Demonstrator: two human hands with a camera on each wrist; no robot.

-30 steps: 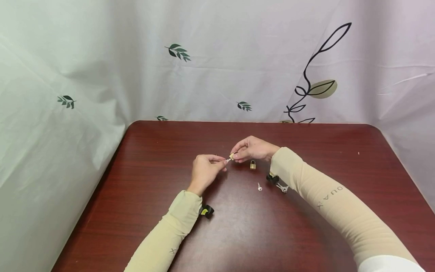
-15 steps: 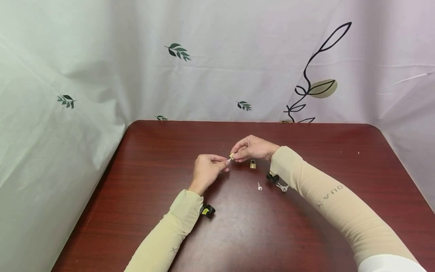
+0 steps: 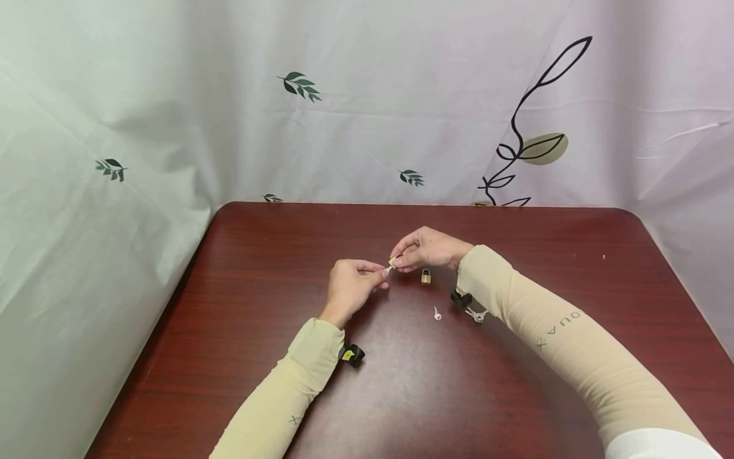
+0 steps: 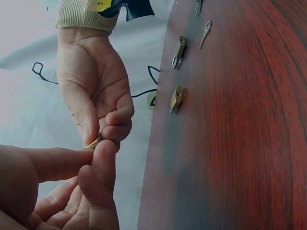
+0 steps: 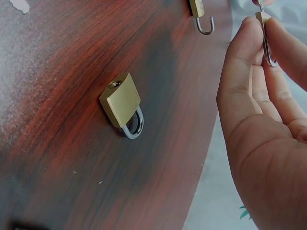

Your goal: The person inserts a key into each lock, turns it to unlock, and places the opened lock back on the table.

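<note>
Between thumb and fingers, my right hand [image 3: 427, 248] pinches a small brass padlock [image 5: 262, 18], its steel shackle showing under the fingers in the right wrist view. My left hand [image 3: 348, 288] pinches a small silver key [image 3: 387, 270] against the padlock's keyhole end; the fingertips cover most of the key. Both hands meet above the table. Below the right hand lies a second brass padlock [image 3: 426, 277], its shackle closed in the right wrist view. A third padlock [image 5: 197, 10], with its shackle swung open, lies farther off, behind the hands in the head view.
A loose key [image 3: 438, 313] lies on the dark red wooden table [image 3: 401, 382]. More keys [image 3: 476, 315] sit bunched close by the right wrist's black camera [image 3: 461, 298]. A pale curtain [image 3: 344, 140] with leaf prints hangs beyond the far edge.
My left hand has shifted slightly right, towards the padlock, with the key in its fingers. The right hand keeps its pinch on the padlock and stays nearly still.
</note>
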